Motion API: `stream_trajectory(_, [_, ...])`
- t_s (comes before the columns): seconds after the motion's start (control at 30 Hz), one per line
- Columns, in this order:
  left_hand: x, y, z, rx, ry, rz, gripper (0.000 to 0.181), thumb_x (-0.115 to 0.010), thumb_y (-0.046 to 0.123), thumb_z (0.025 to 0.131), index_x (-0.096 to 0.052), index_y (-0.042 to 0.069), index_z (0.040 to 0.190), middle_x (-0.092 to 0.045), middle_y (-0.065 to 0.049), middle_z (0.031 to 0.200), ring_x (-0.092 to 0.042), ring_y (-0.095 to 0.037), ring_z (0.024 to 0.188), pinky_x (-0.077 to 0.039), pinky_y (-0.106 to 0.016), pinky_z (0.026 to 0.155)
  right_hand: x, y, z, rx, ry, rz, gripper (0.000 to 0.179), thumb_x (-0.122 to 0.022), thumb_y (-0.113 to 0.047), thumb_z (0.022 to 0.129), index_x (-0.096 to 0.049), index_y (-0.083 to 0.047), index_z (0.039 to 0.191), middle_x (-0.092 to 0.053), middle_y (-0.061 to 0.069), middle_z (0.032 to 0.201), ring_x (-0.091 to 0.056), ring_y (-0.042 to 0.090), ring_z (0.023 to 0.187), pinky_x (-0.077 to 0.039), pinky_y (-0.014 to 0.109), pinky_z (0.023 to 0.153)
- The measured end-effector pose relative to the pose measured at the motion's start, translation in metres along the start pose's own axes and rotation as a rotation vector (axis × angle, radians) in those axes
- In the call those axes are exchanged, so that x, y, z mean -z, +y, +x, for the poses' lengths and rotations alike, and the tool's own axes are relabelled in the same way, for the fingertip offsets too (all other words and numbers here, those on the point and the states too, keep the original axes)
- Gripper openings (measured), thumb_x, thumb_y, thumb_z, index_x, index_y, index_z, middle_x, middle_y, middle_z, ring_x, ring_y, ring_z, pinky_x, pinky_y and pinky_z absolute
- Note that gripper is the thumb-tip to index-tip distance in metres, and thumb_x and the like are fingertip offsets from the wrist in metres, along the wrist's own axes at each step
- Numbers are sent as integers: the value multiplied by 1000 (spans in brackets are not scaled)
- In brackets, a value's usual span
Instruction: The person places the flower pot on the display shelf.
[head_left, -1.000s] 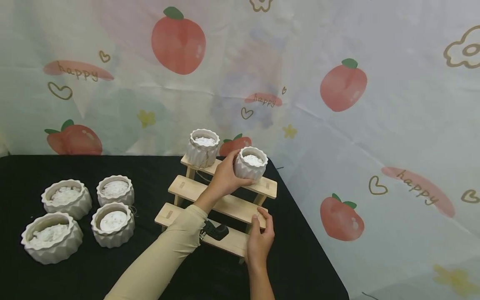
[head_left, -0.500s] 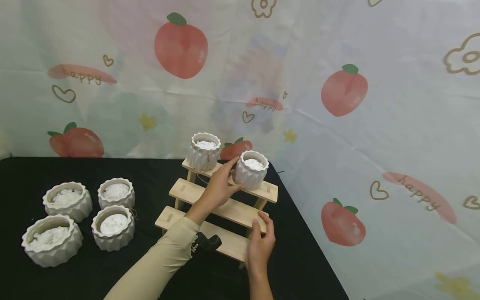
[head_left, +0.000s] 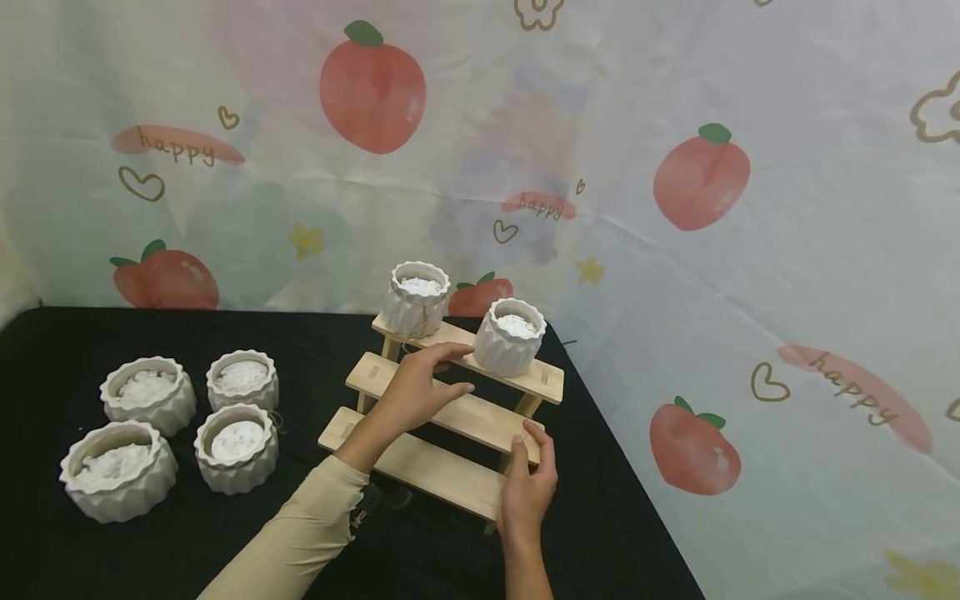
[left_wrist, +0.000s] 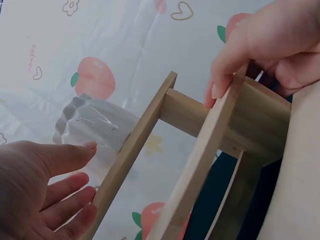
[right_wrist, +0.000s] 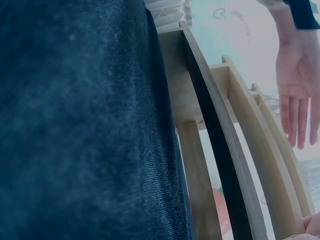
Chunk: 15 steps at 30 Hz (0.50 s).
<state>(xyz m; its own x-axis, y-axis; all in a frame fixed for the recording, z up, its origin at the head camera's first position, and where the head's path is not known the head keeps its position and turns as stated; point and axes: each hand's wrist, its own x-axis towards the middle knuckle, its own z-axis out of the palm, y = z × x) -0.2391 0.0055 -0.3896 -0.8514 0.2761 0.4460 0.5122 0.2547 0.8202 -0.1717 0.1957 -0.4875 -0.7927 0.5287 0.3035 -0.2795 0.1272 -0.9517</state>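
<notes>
My left hand (head_left: 420,387) is apart from a white fluted pot (head_left: 508,343), its thumb and fingers spread in front of the top step. The pot, filled with white bits, stands upright at the right part of that step. A similar pot (head_left: 414,307) with twine round it sits at the step's left end. Both are on a three-tier wooden stand (head_left: 408,462). At the stand's right side my right hand (head_left: 527,492) grips the end of the middle step; its fingertips (left_wrist: 216,91) curl over the board in the left wrist view.
Several white fluted pots stand on the black cloth (head_left: 180,550) at the left, among them a wide bowl-like pot (head_left: 123,487) and a smaller pot (head_left: 238,462). A fruit-printed curtain (head_left: 697,292) hangs behind and along the right side.
My left hand has let go of the right pot on the top step and drawn back to the left. The right hand keeps its grip on the stand.
</notes>
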Motion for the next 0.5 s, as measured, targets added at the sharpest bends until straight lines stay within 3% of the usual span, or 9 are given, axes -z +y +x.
stream_trajectory(0.1, [1, -2, -8, 12, -13, -24, 52, -84, 5, 87, -66, 8, 136, -64, -8, 136, -61, -29, 124, -49, -47, 102, 1, 0, 1, 3, -3, 4, 28, -57, -2, 104, -65, -5, 131, -52, 13, 142, -48, 21, 114, -40, 28, 92])
stream_trajectory(0.33, [4, -4, -21, -9, -18, -71, 50, -82, 4, 88, -66, 7, 136, -64, -7, 135, -58, -25, 126, -50, -43, 102, 2, 0, 1, 0, -18, 10, 27, -56, -3, 105, -64, -5, 131, -50, 14, 147, -46, 23, 130, -39, 30, 100])
stream_trajectory(0.5, [8, -5, -35, 6, -1, -52, 47, -81, 4, 89, -68, 10, 133, -66, -4, 131, -62, -26, 122, -52, -44, 98, 1, 0, 1, -10, -18, 18, 27, -57, -6, 105, -64, -6, 131, -49, 14, 149, -45, 23, 135, -38, 31, 103])
